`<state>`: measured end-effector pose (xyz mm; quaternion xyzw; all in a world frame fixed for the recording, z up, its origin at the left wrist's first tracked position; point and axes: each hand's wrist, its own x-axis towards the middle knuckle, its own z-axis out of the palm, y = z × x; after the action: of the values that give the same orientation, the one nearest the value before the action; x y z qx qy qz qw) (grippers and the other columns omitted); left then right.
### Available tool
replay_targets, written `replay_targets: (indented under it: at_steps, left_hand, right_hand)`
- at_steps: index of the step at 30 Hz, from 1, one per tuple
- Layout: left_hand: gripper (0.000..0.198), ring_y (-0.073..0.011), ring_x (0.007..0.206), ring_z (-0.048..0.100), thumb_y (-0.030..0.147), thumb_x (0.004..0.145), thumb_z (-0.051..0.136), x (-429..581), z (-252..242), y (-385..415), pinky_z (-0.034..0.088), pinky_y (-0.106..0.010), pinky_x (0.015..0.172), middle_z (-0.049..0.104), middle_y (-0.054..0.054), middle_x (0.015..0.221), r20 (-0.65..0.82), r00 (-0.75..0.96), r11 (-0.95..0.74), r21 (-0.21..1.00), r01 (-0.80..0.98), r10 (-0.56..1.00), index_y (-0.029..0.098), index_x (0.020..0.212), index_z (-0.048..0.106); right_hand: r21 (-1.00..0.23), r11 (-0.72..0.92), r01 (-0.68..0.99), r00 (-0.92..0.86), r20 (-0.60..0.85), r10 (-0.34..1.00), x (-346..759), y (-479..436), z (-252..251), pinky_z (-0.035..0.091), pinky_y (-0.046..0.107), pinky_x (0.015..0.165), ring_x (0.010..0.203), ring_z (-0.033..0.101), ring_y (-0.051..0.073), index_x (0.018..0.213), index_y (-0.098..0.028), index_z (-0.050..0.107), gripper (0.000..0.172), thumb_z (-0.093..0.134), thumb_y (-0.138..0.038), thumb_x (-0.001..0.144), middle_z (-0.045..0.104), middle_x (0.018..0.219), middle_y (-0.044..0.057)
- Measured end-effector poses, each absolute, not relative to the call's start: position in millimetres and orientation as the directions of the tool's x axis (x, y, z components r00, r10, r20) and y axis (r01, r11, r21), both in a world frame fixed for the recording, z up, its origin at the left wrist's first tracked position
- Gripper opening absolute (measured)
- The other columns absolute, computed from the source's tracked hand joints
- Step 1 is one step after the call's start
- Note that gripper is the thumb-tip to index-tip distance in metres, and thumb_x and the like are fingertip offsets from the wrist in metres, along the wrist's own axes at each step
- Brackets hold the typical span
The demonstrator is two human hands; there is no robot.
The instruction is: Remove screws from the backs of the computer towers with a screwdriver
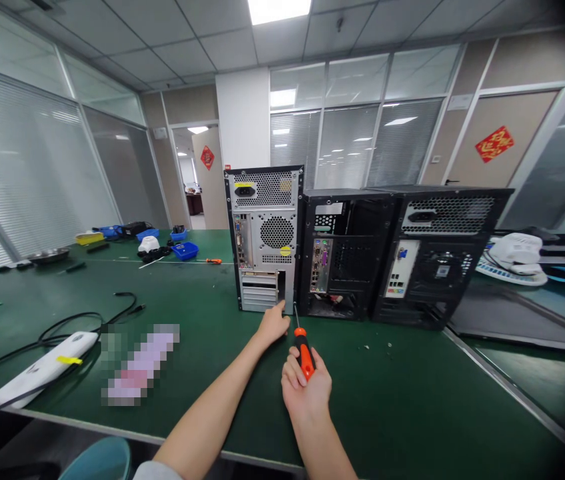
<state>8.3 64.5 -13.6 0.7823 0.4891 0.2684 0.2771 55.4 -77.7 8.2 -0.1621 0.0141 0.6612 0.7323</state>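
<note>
In my right hand [307,383] is an orange and black screwdriver [303,350], gripped by the handle. Its thin shaft points up, with the tip at the lower right rear edge of a silver-backed computer tower [276,230]. My left hand [273,324] is at the bottom of that tower, index finger stretched toward the dark opening beside the slot covers [259,291]. The finger seems to touch the metal; nothing shows in that hand. Any screw at the tip is too small to make out.
Two black computer cases [345,260] [435,260] stand to the right. A white power strip [47,370] and black cables lie left on the green table [202,400]. Blue trays [185,251], another orange screwdriver [213,261] and a metal bowl [48,256] are further back.
</note>
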Motion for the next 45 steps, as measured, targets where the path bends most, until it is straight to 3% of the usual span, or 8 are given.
replay_targets:
  at_steps: [9,16,24,30,34,39,42,45]
  left_hand:
    - [0.05,-0.0081,0.045,0.055,0.01,0.074,0.041,8,-13,64,0.046,-0.02,0.06,0.069,-0.007,0.084,0.154,0.378,-0.377,0.673,0.636,0.913,0.013,0.123,0.045]
    - [0.051,-0.0073,0.042,0.054,0.01,0.073,0.041,8,-11,63,0.046,-0.019,0.057,0.069,-0.009,0.087,0.148,0.378,-0.369,0.692,0.621,0.914,0.011,0.125,0.044]
    - [0.051,-0.0074,0.042,0.053,0.01,0.074,0.04,6,-10,63,0.047,-0.02,0.055,0.068,-0.009,0.087,0.14,0.378,-0.36,0.705,0.611,0.915,0.012,0.125,0.044]
    - [0.05,-0.0068,0.041,0.053,0.01,0.073,0.04,5,-11,65,0.047,-0.02,0.059,0.068,-0.008,0.088,0.171,0.385,-0.39,0.686,0.614,0.907,0.011,0.123,0.046]
    - [0.05,-0.0068,0.041,0.052,0.01,0.074,0.04,5,-11,65,0.046,-0.019,0.056,0.068,-0.008,0.085,0.149,0.386,-0.376,0.688,0.62,0.91,0.012,0.123,0.045]
    - [0.049,-0.007,0.04,0.052,0.01,0.074,0.04,5,-10,64,0.046,-0.02,0.055,0.068,-0.008,0.085,0.158,0.39,-0.38,0.704,0.6,0.907,0.012,0.122,0.046]
    - [0.05,-0.0075,0.04,0.053,0.01,0.074,0.04,4,-10,64,0.046,-0.02,0.056,0.068,-0.009,0.087,0.156,0.392,-0.38,0.704,0.6,0.907,0.012,0.123,0.045]
    - [0.05,-0.0082,0.042,0.054,0.009,0.074,0.04,4,-11,64,0.046,-0.021,0.058,0.068,-0.007,0.086,0.152,0.386,-0.377,0.691,0.616,0.91,0.013,0.123,0.045]
  right_hand:
    - [-0.174,0.099,-0.98,0.131,-0.182,0.975,61,-76,10,0.022,0.012,0.026,0.027,0.022,0.0,0.067,-0.017,0.043,0.019,0.03,-0.017,0.08,0.042,0.056,-0.006]
    - [-0.223,0.1,-0.97,0.135,-0.151,0.979,62,-77,8,0.022,0.011,0.028,0.03,0.022,-0.001,0.068,-0.016,0.047,0.014,0.036,-0.015,0.077,0.043,0.06,-0.005]
    - [-0.262,0.013,-0.965,0.082,-0.253,0.964,61,-80,3,0.023,0.013,0.031,0.034,0.03,0.001,0.071,-0.014,0.052,0.015,0.038,-0.015,0.077,0.05,0.062,-0.001]
    - [-0.267,-0.071,-0.961,0.029,-0.354,0.935,62,-80,3,0.025,0.011,0.032,0.045,0.045,0.005,0.073,-0.013,0.056,0.023,0.038,-0.023,0.083,0.055,0.063,0.003]
    - [-0.448,0.0,-0.894,0.146,-0.292,0.945,66,-82,8,0.033,0.013,0.037,0.051,0.048,0.006,0.076,-0.013,0.059,0.012,0.063,-0.022,0.069,0.056,0.066,0.001]
    - [-0.816,-0.006,-0.579,0.217,-0.161,0.963,74,-89,14,0.041,0.016,0.047,0.046,0.045,0.004,0.069,-0.014,0.056,0.021,0.068,-0.012,0.053,0.049,0.054,-0.006]
    - [-0.882,-0.049,-0.469,0.208,-0.164,0.964,78,-89,16,0.035,0.017,0.038,0.041,0.044,0.006,0.062,-0.015,0.05,0.017,0.065,-0.016,0.054,0.048,0.046,-0.006]
    - [-0.926,-0.068,-0.371,0.237,-0.165,0.957,83,-86,15,0.02,0.017,0.03,0.031,0.033,0.005,0.071,-0.015,0.052,0.021,0.065,-0.018,0.055,0.043,0.039,-0.01]
